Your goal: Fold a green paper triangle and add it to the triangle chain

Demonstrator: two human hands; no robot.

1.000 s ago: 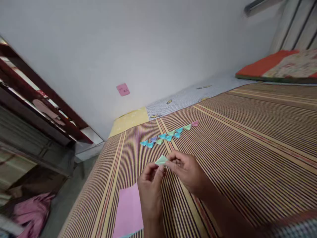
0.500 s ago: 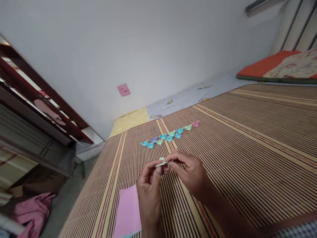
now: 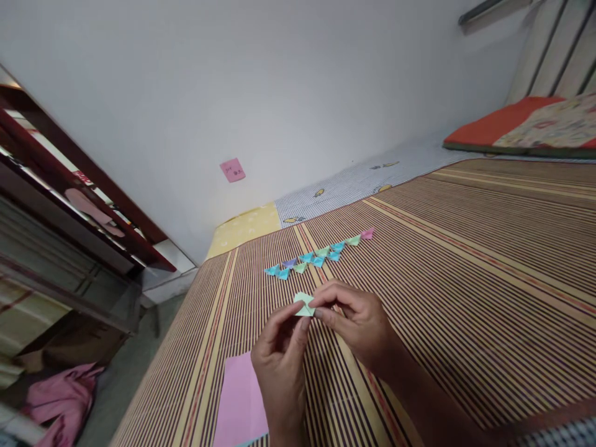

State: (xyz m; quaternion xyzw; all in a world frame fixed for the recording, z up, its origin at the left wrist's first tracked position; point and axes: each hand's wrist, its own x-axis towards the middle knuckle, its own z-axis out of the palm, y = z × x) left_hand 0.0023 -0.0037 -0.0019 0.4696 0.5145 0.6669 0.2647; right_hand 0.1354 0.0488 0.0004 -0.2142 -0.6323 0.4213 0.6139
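Both hands pinch one small folded green paper piece [image 3: 303, 305] just above the striped mat [image 3: 465, 261]: left hand [image 3: 279, 360] from below, right hand [image 3: 356, 320] from the side. A row of folded paper triangles [image 3: 316, 256] lies beyond, a pink paper sheet [image 3: 239, 400] nearer.

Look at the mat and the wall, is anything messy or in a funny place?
Mostly tidy. Both hands, left hand and right hand, pinch a small green folded paper, and the folded triangles lie in a neat row on the striped mat. The one odd thing is a pink note stuck crookedly, low on the wall.
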